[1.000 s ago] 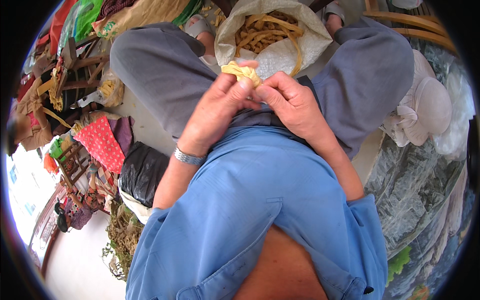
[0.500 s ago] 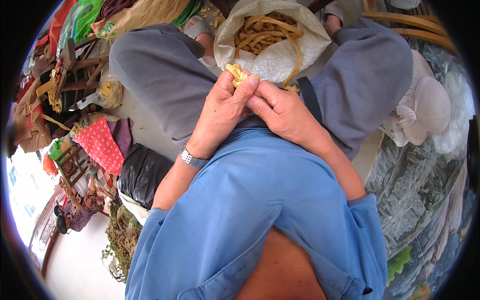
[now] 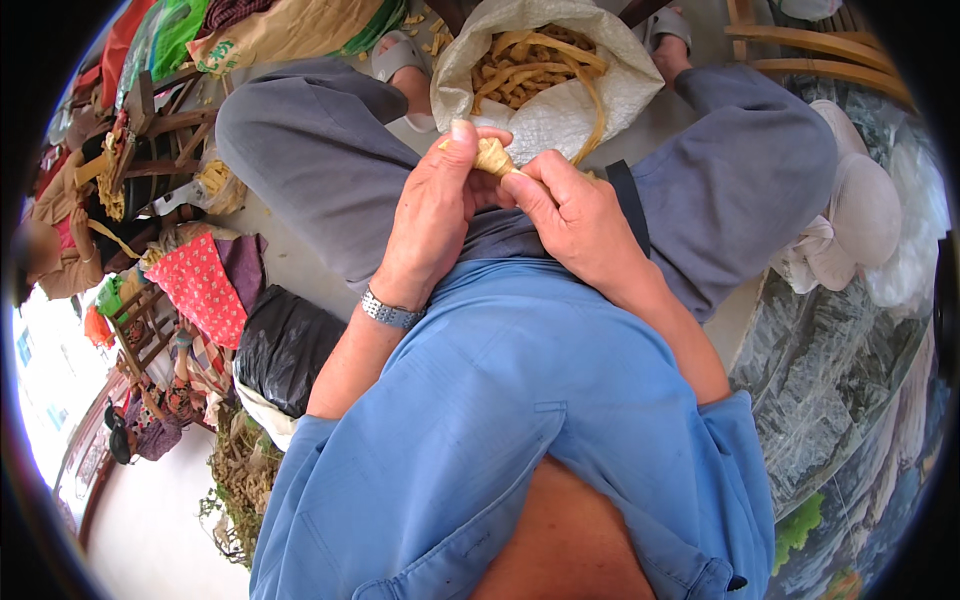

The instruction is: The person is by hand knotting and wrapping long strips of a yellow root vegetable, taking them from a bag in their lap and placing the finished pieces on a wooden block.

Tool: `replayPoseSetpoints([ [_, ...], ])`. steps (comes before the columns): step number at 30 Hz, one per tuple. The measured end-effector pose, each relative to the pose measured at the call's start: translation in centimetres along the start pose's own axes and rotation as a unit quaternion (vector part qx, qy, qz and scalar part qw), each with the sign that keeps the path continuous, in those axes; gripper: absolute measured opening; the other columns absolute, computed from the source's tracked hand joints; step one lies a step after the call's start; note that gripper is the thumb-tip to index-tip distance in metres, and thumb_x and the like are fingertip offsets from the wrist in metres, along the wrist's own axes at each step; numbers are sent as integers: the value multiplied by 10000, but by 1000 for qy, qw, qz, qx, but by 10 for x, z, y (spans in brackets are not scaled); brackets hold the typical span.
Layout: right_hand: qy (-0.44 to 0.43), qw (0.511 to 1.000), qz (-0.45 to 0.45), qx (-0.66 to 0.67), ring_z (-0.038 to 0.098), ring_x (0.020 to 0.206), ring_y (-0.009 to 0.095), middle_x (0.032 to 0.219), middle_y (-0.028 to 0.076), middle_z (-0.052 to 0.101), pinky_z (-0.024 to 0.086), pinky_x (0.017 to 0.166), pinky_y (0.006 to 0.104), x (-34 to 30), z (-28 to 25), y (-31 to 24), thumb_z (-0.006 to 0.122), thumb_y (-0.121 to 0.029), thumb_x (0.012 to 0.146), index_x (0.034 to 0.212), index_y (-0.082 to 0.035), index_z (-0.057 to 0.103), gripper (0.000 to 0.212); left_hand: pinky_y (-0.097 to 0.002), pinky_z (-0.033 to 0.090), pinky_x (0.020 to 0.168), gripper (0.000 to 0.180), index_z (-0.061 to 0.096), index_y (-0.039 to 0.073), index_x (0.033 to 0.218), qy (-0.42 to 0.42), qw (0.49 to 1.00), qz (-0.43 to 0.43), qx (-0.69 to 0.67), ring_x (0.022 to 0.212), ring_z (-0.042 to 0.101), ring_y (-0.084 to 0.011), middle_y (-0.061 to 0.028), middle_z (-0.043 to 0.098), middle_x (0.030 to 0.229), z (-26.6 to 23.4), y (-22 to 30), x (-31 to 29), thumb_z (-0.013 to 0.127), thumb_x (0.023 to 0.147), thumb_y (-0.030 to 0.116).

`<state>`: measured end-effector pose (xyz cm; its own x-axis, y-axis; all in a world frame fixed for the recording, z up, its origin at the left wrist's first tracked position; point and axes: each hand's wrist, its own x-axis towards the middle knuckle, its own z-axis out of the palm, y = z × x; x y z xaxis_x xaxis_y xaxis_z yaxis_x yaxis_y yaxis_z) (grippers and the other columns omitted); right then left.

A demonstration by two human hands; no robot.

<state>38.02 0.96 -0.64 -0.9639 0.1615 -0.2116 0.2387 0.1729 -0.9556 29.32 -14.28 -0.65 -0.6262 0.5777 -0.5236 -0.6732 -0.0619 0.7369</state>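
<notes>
A small pale-yellow bundle of wound strip (image 3: 492,157) sits between my two hands, just in front of the bag's near rim. My left hand (image 3: 437,215) is closed round its left side, with the thumb pointing up. Thumb and bent fingers of my right hand (image 3: 578,218) pinch its lower right end. Beyond them stands a white woven bag (image 3: 541,132) full of yellow-brown strips (image 3: 530,70). One long strip (image 3: 598,110) hangs over the bag's right side and runs down toward my right hand; its lower end is hidden.
The bag stands on the floor between my knees. To the left are a black plastic bag (image 3: 287,345), a red patterned cloth (image 3: 200,290) and wooden stools (image 3: 165,125). Another person (image 3: 68,250) sits at the far left. On the right lie a pale hat (image 3: 862,210) and clear plastic sheeting (image 3: 830,390).
My left hand has turned, its thumb now upright and its fingers round the bundle. My right hand has shifted slightly right. The bundle has moved a little right and looks more compact.
</notes>
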Motion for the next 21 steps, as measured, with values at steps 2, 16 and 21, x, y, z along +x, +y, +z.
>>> replayPoseSetpoints([
  [2,16,999,-11,-38,714,759,329,824,174,703,538,650,395,-1,1,2,623,-244,1000,962,-19,574,234,-360,522,949,513,534,-23,1299,-16,999,13,-42,998,646,-188,-125,658,1117,-1,0,-1,391,1089,423],
  [16,14,958,-187,-218,642,592,342,665,130,622,509,525,436,-3,20,-5,619,-230,986,865,-60,518,232,-415,478,1012,340,583,29,1009,-10,973,20,-231,1048,628,-278,-178,684,1065,-11,0,-3,441,1084,329],
  [21,-4,948,-205,-244,633,576,336,656,129,615,505,516,436,-11,16,-12,626,-219,978,850,-53,509,241,-449,480,1017,324,572,45,916,-12,949,6,-316,1057,618,-298,-167,683,945,-7,8,-1,450,1082,295],
])
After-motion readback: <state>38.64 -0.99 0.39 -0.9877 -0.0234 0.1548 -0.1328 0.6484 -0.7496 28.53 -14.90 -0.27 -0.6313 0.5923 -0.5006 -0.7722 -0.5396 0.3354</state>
